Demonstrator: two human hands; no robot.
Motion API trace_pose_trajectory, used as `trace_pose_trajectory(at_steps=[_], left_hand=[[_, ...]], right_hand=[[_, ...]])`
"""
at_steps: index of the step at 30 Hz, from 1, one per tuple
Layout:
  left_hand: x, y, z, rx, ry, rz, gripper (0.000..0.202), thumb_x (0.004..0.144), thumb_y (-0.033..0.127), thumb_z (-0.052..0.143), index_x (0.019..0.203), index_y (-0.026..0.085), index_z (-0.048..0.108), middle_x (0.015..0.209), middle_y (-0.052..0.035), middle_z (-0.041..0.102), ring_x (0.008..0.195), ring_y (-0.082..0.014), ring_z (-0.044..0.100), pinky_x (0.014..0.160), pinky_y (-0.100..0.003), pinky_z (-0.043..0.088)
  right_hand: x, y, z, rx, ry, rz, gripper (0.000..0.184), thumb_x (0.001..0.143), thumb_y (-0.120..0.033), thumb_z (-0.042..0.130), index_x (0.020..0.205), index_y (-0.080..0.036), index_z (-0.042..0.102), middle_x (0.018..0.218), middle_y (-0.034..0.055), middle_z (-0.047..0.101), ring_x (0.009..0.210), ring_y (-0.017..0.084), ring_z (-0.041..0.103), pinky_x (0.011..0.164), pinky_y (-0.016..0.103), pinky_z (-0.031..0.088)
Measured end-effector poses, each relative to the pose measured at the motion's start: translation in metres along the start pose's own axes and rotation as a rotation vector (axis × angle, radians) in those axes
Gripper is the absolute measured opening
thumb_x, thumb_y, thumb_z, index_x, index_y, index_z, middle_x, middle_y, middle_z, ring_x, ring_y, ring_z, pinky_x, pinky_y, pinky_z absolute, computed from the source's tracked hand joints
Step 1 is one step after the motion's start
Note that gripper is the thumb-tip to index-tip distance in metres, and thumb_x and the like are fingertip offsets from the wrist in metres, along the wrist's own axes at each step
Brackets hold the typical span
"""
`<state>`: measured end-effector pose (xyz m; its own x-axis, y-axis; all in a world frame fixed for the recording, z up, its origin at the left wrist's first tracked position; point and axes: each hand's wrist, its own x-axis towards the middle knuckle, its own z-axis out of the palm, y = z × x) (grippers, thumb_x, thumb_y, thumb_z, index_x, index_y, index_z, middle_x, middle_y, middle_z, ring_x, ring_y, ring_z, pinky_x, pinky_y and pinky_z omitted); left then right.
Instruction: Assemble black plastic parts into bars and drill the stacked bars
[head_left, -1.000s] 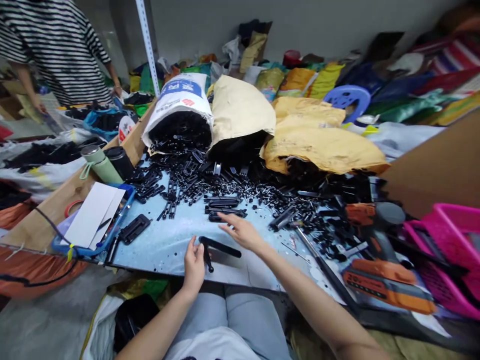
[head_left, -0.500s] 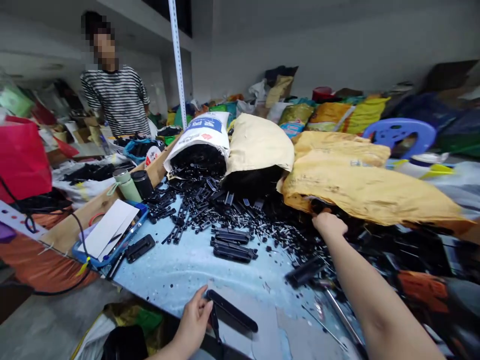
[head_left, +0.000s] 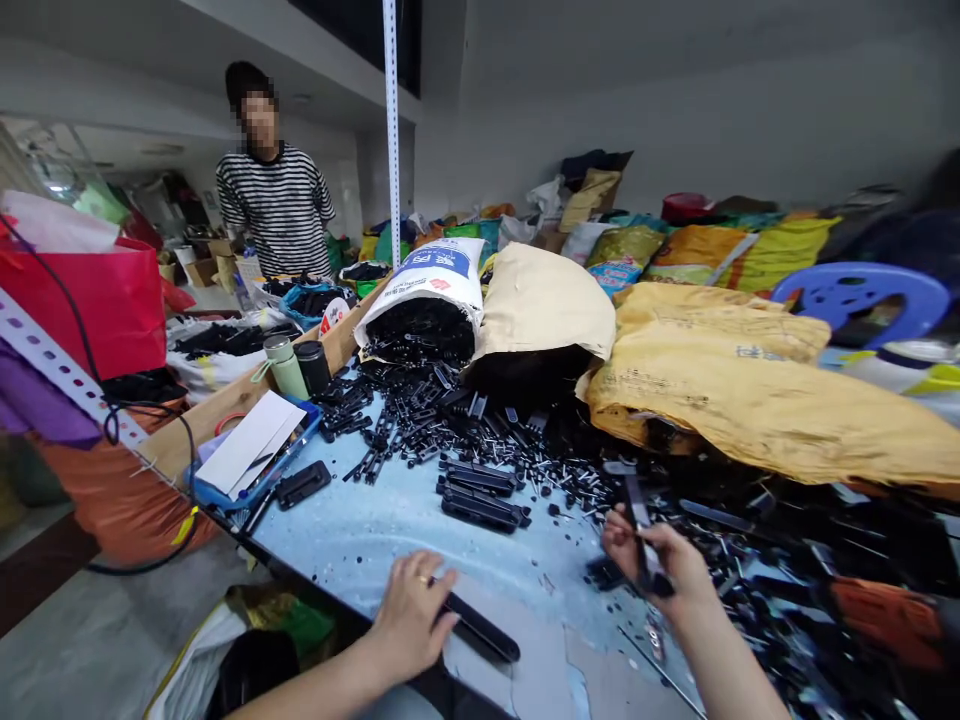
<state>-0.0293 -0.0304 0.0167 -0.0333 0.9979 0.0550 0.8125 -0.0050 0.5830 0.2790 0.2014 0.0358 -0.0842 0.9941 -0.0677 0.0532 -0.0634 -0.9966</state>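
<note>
Across a blue worktable (head_left: 360, 550), loose black parts (head_left: 420, 425) lay heaped

Bulging sacks (head_left: 544, 300) crowded the back; a blue tray (head_left: 306, 432) bearing white paper (head_left: 247, 445) sat far left. The right hand (head_left: 679, 570) gripped a dark strip (head_left: 636, 505), tilted upright beside the heap. The left hand (head_left: 412, 615) covered one end of a black bar (head_left: 487, 630) near the front edge; its grip couldn't be told. Beyond, a striped-shirted person (head_left: 274, 215) stood left of a grey wall (head_left: 675, 120).

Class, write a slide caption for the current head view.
Right hand holding a black part above a blue worktop, left hand at a black bar.
</note>
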Motion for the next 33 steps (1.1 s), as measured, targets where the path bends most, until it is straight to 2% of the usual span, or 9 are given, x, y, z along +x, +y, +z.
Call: trace_pose_trajectory(at_steps=[3, 6, 8, 11, 15, 18, 22, 29, 33], left_hand=[[0.014, 0.01, 0.001, 0.165, -0.189, 0.406, 0.042, 0.084, 0.035, 0.055, 0.123, 0.022, 0.049, 0.119, -0.0117, 0.055, 0.115, -0.0278, 0.046, 0.095, -0.044, 0.037], [0.028, 0.014, 0.017, 0.298, -0.325, 0.555, 0.031, 0.086, 0.033, 0.055, 0.113, 0.018, 0.054, 0.096, -0.0091, 0.062, 0.097, -0.0233, 0.055, 0.081, -0.034, 0.043], [0.033, 0.012, 0.027, 0.352, -0.303, 0.562, 0.022, 0.087, 0.028, 0.054, 0.106, 0.016, 0.056, 0.087, -0.0074, 0.063, 0.09, -0.0219, 0.057, 0.075, -0.031, 0.043], [0.034, 0.006, 0.034, 0.361, -0.241, 0.536, 0.017, 0.088, 0.024, 0.052, 0.102, 0.015, 0.056, 0.086, -0.0071, 0.061, 0.087, -0.0214, 0.057, 0.072, -0.03, 0.042], [0.035, 0.004, 0.03, 0.335, -0.255, 0.455, 0.015, 0.09, 0.023, 0.047, 0.099, 0.014, 0.056, 0.086, -0.0088, 0.06, 0.087, -0.0223, 0.056, 0.075, -0.033, 0.042], [0.039, 0.006, 0.027, 0.281, -0.277, 0.429, 0.02, 0.09, 0.026, 0.048, 0.105, 0.016, 0.056, 0.094, -0.0097, 0.059, 0.094, -0.0232, 0.054, 0.081, -0.035, 0.042], [0.045, 0.012, 0.028, 0.212, -0.341, 0.465, 0.028, 0.09, 0.028, 0.045, 0.116, 0.017, 0.052, 0.103, -0.0089, 0.058, 0.097, -0.0213, 0.053, 0.086, -0.035, 0.043], [0.054, 0.022, 0.026, 0.167, -0.411, 0.482, 0.029, 0.091, 0.025, 0.04, 0.116, 0.016, 0.052, 0.103, -0.0099, 0.058, 0.098, -0.0217, 0.053, 0.087, -0.034, 0.042], [0.051, 0.028, 0.021, 0.198, -0.432, 0.481, 0.042, 0.086, 0.048, 0.047, 0.114, 0.017, 0.052, 0.106, -0.0094, 0.057, 0.1, -0.0247, 0.052, 0.087, -0.037, 0.041]], right_hand=[[-0.058, 0.01, 0.032, 0.149, -0.141, 0.193, 0.026, 0.066, -0.042, 0.052, 0.083, -0.023, 0.053, 0.076, 0.0054, 0.057, 0.051, 0.015, 0.05, 0.047, 0.032, 0.047], [-0.099, 0.012, 0.053, 0.069, -0.227, 0.259, 0.036, 0.078, -0.054, 0.046, 0.092, -0.022, 0.054, 0.061, -0.0011, 0.05, 0.038, 0.01, 0.036, 0.036, 0.025, 0.034], [-0.117, 0.01, 0.056, -0.109, -0.306, 0.198, 0.041, 0.08, -0.059, 0.045, 0.099, -0.023, 0.055, 0.059, -0.0022, 0.049, 0.042, 0.012, 0.042, 0.04, 0.025, 0.037], [-0.138, 0.006, 0.051, -0.458, -0.422, 0.012, 0.042, 0.08, -0.056, 0.05, 0.106, -0.024, 0.056, 0.076, 0.003, 0.061, 0.065, 0.018, 0.057, 0.058, 0.029, 0.048], [-0.163, -0.001, 0.045, -0.825, -0.481, -0.154, 0.037, 0.086, -0.051, 0.044, 0.104, -0.021, 0.056, 0.098, 0.0087, 0.064, 0.087, 0.024, 0.059, 0.078, 0.035, 0.046], [-0.172, -0.004, 0.046, -0.995, -0.558, -0.181, 0.033, 0.091, -0.046, 0.038, 0.107, -0.02, 0.053, 0.1, 0.0091, 0.063, 0.088, 0.023, 0.06, 0.077, 0.033, 0.044], [-0.176, 0.002, 0.052, -1.169, -0.612, -0.3, 0.031, 0.092, -0.044, 0.037, 0.096, -0.018, 0.054, 0.09, 0.0084, 0.062, 0.082, 0.021, 0.058, 0.071, 0.029, 0.041], [-0.174, 0.019, 0.066, -1.317, -0.747, -0.436, 0.032, 0.092, -0.046, 0.039, 0.091, -0.018, 0.054, 0.084, 0.0057, 0.061, 0.074, 0.017, 0.058, 0.063, 0.025, 0.036], [-0.174, 0.025, 0.074, -1.39, -0.678, -0.448, 0.035, 0.093, -0.046, 0.037, 0.092, -0.018, 0.056, 0.084, 0.006, 0.062, 0.074, 0.016, 0.058, 0.062, 0.026, 0.034]])
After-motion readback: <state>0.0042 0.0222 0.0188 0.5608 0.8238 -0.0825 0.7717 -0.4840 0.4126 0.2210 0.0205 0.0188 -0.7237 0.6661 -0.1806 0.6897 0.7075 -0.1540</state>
